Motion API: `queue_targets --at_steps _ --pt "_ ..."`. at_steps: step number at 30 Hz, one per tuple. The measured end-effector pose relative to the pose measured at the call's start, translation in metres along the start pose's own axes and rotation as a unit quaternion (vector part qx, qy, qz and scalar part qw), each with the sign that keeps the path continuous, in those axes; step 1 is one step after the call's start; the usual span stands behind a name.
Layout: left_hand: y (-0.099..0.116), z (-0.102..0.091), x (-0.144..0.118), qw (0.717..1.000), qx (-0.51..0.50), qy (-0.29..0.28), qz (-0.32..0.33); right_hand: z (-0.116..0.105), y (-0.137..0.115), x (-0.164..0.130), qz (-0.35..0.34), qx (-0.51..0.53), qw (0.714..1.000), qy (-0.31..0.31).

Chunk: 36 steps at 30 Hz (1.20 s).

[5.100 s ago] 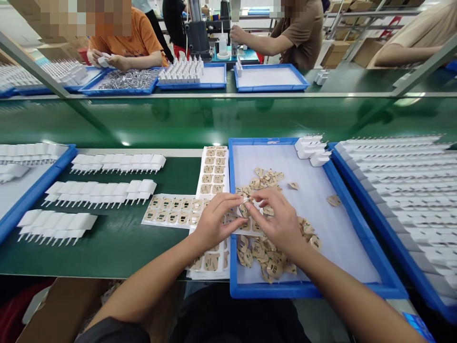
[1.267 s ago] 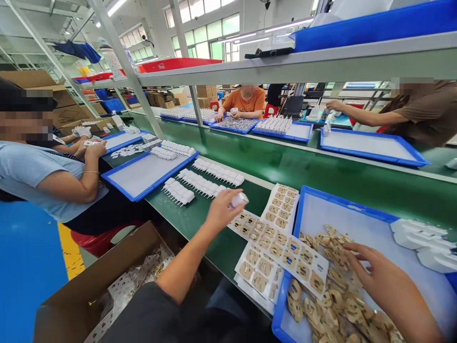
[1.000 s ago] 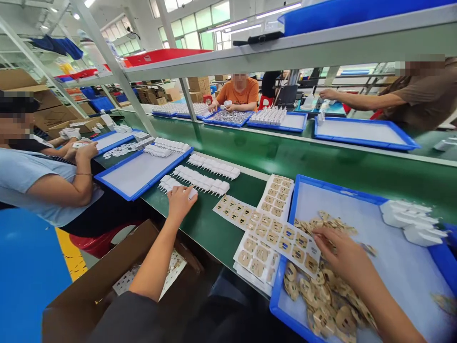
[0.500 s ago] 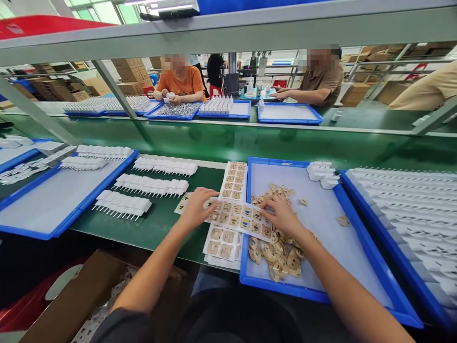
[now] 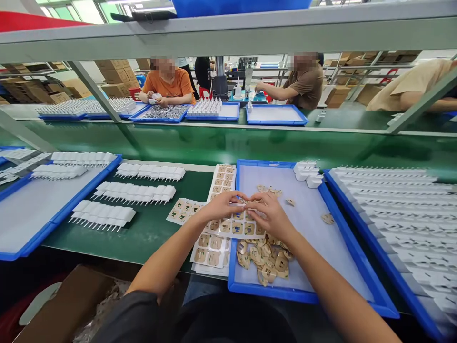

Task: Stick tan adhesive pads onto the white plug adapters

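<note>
My left hand [image 5: 225,206] and my right hand [image 5: 271,214] meet fingertip to fingertip over a white sheet of tan stickers [image 5: 237,229]. Both are closed in a pinch, and a bit of a tan sticker [image 5: 244,201] shows between them, mostly covered by the fingers. The sheet slants across the left rim of a blue tray [image 5: 342,267]. Inside that tray, below my right hand, lies a pile of loose tan pieces [image 5: 266,259]. More sticker sheets lie underneath and around: one sheet [image 5: 183,209] to the left, one [image 5: 223,176] behind, one [image 5: 210,250] in front.
Left on the green table stand rows of white plug-like parts [image 5: 135,191], beside another blue tray [image 5: 89,195]. A tray filled with white parts [image 5: 400,228] is at the right. A metal shelf beam [image 5: 228,40] crosses above. Co-workers sit beyond the green divider [image 5: 200,138].
My hands have come together from apart, my left hand moving right and my right hand slightly left, from the sheet into a joint pinch. The view has shifted a little.
</note>
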<state>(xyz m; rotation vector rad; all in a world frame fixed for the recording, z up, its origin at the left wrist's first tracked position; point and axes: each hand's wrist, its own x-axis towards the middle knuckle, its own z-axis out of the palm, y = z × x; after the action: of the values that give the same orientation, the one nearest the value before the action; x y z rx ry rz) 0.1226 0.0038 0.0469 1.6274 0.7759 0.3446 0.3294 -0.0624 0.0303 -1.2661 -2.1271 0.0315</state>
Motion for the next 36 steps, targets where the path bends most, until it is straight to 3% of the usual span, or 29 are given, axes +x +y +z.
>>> queue_targets --at_steps 3,5,8,11,14,17,19,23,27,32,36 --pt "0.001 0.001 0.001 0.999 -0.046 -0.018 -0.017 0.001 -0.002 0.001 -0.042 -0.015 0.999 0.032" --pt "0.0 0.0 0.002 0.998 -0.06 -0.017 -0.029 -0.003 -0.002 0.002 -0.042 0.015 0.999 0.021" --pt "-0.003 -0.003 0.004 0.998 -0.049 0.007 -0.05 -0.014 -0.001 0.005 0.039 0.129 0.991 0.004" --pt "-0.008 -0.004 0.006 0.997 0.06 0.037 -0.031 -0.025 0.001 0.006 0.161 0.233 0.958 0.044" --pt "-0.005 -0.001 0.018 0.963 0.257 0.071 0.05 -0.029 -0.001 0.005 0.198 0.253 0.945 0.053" --pt "0.01 0.004 0.05 0.903 0.405 0.108 0.096 -0.03 -0.009 0.004 0.171 0.24 0.953 0.069" --pt "0.024 0.011 0.082 0.881 0.446 0.12 0.104 -0.031 -0.016 0.003 0.127 0.219 0.963 0.097" --pt "0.045 0.038 0.164 0.865 0.468 0.131 0.125 -0.036 -0.024 0.001 0.046 0.156 0.971 0.173" --pt "0.049 0.081 0.231 0.861 0.466 0.159 0.127 -0.04 -0.022 0.002 0.04 0.095 0.963 0.248" --pt "0.045 0.121 0.261 0.855 0.463 0.199 0.124 -0.041 -0.017 0.001 0.038 0.05 0.962 0.266" --pt "0.043 0.121 0.266 0.838 0.474 0.221 0.155 -0.04 -0.01 0.001 0.027 0.046 0.966 0.254"
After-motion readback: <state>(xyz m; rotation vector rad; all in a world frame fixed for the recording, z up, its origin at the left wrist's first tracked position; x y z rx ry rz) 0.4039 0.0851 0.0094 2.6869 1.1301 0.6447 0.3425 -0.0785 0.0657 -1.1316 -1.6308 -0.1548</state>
